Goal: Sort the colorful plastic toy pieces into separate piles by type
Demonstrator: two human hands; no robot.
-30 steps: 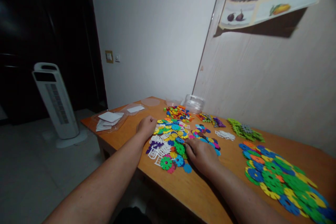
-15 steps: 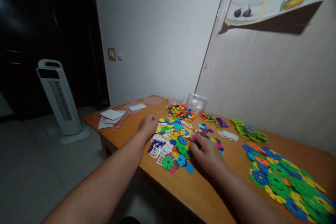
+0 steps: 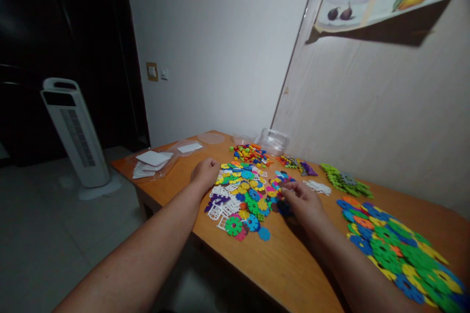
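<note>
Right hand (image 3: 304, 201): it has shifted from the edge of the mixed pile (image 3: 252, 196) to the right, over the small discs (image 3: 276, 186); my left hand (image 3: 206, 172) has stayed in place. Nearest, at right on the wooden table (image 3: 257, 269), lies a broad heap of large notched discs (image 3: 385, 249). Near the table's front edge, left of my right hand, the mixed pile holds flower-shaped discs, white frames (image 3: 230, 206) and purple pieces (image 3: 218, 200). My right thumb and fingers are bent toward each other; whether they pinch a piece I cannot tell. Beside the pile's left edge, my left hand is curled; I cannot tell whether it grips anything. Farther back lie loose white pieces (image 3: 317, 187), green pieces (image 3: 336, 176) and small bricks (image 3: 249, 154). Behind the bricks stands a clear plastic box (image 3: 274, 142), near the wall (image 3: 216, 49).
</note>
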